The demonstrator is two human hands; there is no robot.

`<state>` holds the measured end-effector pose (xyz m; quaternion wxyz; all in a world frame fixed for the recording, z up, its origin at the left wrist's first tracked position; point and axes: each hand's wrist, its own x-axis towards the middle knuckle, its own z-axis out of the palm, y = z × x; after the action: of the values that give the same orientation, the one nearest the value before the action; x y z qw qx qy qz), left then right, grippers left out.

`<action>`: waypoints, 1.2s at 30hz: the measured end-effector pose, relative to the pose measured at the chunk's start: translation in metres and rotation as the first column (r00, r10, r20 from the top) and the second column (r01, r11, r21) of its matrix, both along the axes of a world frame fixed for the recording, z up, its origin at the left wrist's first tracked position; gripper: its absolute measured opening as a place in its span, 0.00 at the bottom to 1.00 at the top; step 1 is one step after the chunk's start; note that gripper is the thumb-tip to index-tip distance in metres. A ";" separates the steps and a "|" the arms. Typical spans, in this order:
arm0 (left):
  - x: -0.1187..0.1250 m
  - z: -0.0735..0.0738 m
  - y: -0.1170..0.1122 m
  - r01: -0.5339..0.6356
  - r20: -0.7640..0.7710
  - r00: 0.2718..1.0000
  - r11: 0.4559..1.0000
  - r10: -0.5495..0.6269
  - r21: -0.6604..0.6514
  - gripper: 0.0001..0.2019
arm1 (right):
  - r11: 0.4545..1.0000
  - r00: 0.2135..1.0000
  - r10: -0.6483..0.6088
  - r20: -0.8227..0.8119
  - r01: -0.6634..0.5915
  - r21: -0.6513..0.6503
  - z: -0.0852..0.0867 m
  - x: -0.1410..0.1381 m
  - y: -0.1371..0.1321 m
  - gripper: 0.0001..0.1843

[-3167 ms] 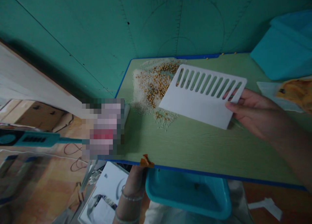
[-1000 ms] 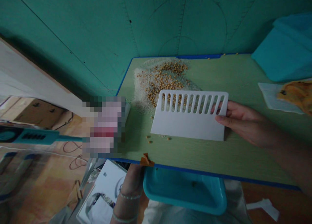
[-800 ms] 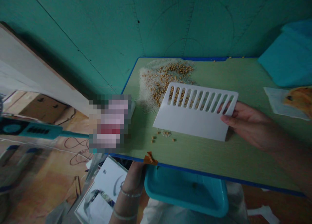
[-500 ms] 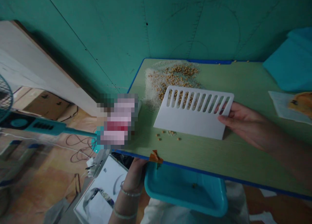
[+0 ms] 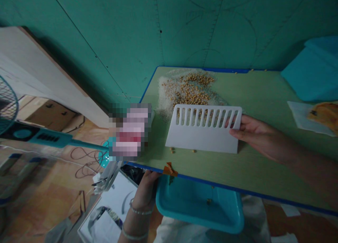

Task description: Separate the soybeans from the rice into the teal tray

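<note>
My right hand (image 5: 255,135) grips the right end of a white slotted scraper (image 5: 203,139), thumb in front and fingers behind at the slots. The scraper stands tilted on the table, its slots at the top. Behind it lies a spread of tan beans (image 5: 194,93) mixed with pale grains (image 5: 164,91); some beans show through the slots. A few loose beans (image 5: 194,151) lie by its lower edge. Below the front edge, my left hand (image 5: 148,183) is at the left end of a blue tray (image 5: 198,215), closed on it, fingers mostly hidden. Several bits lie in the tray.
Orange tape (image 5: 169,169) sits on the blue-edged table (image 5: 264,165) above the tray. A blurred-out pink item (image 5: 129,134) stands at the left corner. To the right are a blue container (image 5: 314,68) and a tan object (image 5: 323,114) on white paper. A fan (image 5: 34,133) is at far left.
My right hand has brought the scraper a little left and toward the front edge. Fewer loose beans show in front of it. My left hand and the tray have hardly moved.
</note>
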<state>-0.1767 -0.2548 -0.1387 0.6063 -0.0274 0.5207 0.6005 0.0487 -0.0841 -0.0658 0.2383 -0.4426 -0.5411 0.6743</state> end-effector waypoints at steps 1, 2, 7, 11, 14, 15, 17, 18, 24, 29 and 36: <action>0.000 0.000 0.000 0.006 -0.007 1.000 1.000 -0.006 -0.007 0.11 | 1.000 1.000 0.005 0.005 -0.004 -0.013 0.000 0.000 0.000 0.14; -0.001 0.000 0.000 0.015 -0.010 1.000 1.000 -0.015 -0.014 0.11 | 1.000 1.000 0.006 0.011 -0.006 -0.023 0.000 0.000 0.000 0.14; -0.001 -0.002 -0.001 0.033 -0.007 0.999 0.999 -0.033 -0.018 0.12 | 0.998 0.999 0.037 0.034 -0.036 -0.048 0.000 0.003 0.001 0.16; 0.000 -0.001 0.000 0.032 -0.006 0.999 0.999 -0.032 -0.021 0.11 | 0.995 0.994 0.095 0.050 -0.093 -0.042 0.001 0.006 0.001 0.15; 0.001 0.001 0.000 0.026 -0.010 1.000 1.000 -0.026 -0.016 0.12 | 0.991 0.992 0.124 0.031 -0.123 -0.050 0.006 0.006 0.000 0.16; 0.001 0.001 0.001 0.022 -0.012 1.000 1.000 -0.022 -0.012 0.12 | 0.991 0.992 0.126 0.015 -0.125 -0.056 0.008 0.005 -0.001 0.16; 0.001 0.002 0.002 0.016 -0.007 1.000 1.000 -0.016 -0.008 0.14 | 0.990 0.992 0.124 -0.009 -0.124 -0.060 0.011 0.004 -0.002 0.14; 0.002 0.003 0.002 0.015 -0.004 1.000 1.000 -0.015 -0.010 0.14 | 0.990 0.992 0.126 -0.011 -0.127 -0.061 0.011 0.004 -0.002 0.14; 0.004 0.005 0.003 -0.002 0.008 1.000 1.000 0.003 -0.004 0.16 | 0.987 0.989 0.146 0.035 -0.143 -0.078 0.008 0.008 -0.003 0.16; 0.004 0.006 0.004 0.022 0.016 1.000 0.999 -0.022 -0.027 0.14 | 0.988 0.989 0.142 0.039 -0.139 -0.066 0.007 0.015 -0.007 0.15; 0.009 0.007 0.005 0.013 -0.001 1.000 0.999 -0.013 -0.043 0.15 | 0.989 0.989 0.129 0.071 -0.123 -0.076 0.006 0.023 -0.014 0.18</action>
<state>-0.1680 -0.2500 -0.1315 0.6092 -0.0365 0.5339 0.5853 0.0713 -0.0978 -0.0601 0.1586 -0.4409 -0.5523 0.6894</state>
